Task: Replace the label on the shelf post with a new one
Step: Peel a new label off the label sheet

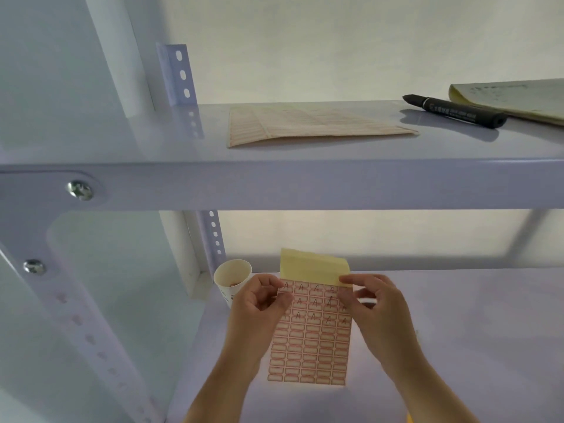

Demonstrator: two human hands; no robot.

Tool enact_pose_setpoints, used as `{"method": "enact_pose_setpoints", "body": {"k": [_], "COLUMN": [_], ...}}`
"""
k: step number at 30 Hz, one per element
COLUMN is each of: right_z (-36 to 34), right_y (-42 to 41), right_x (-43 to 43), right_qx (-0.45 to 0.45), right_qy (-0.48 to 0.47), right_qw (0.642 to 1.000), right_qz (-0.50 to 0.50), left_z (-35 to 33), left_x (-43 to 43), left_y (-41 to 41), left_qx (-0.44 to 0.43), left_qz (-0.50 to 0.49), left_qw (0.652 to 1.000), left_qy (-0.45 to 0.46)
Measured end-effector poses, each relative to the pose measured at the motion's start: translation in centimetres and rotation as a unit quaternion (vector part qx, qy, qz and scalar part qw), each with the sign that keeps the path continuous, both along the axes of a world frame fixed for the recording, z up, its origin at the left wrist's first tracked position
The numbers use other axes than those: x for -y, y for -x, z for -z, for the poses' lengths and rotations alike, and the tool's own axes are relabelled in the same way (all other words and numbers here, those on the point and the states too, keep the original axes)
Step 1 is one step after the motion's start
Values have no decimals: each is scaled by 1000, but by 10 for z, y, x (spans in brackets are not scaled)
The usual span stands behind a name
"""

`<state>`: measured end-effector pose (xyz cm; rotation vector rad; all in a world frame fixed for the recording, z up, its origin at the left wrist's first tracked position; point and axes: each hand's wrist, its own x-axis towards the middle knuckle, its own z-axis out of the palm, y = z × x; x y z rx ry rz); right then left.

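A sheet of small red-bordered labels, its top rows marked with a handwritten A, is held upright over the lower shelf. The yellow backing is folded up behind its top edge. My left hand pinches the sheet's upper left corner. My right hand pinches the upper right edge and the folded backing. The white slotted shelf post runs down the near left side; no label on it can be made out.
A paper cup stands on the lower shelf just left of my left hand. On the upper shelf lie another label sheet, a black marker and a yellowish pad. A rear post stands at the back left.
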<state>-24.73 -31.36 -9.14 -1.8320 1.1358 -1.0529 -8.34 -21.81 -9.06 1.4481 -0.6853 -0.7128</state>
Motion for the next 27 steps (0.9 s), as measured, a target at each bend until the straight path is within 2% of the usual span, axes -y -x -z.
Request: {"method": "enact_pose_setpoints", "body": {"k": [3, 6, 17, 27], "right_z": [-14, -29, -48, -44], "right_y": [-8, -16, -17, -19], "right_x": [-8, -17, -25, -28], "right_qx": [-94, -105, -39, -21], "right_qy": [216, 306, 351, 356], "right_qw": [971, 946, 935, 934], "right_qz": [33, 11, -3, 6], "left_z": [-22, -35, -44, -39], "left_x": [-3, -7, -10, -7], "left_y": [10, 18, 30, 32], "left_qx": [27, 74, 117, 117], "left_qz": [13, 32, 23, 13], "left_qw": [999, 993, 984, 986], "left_qy": [45, 87, 135, 120]}}
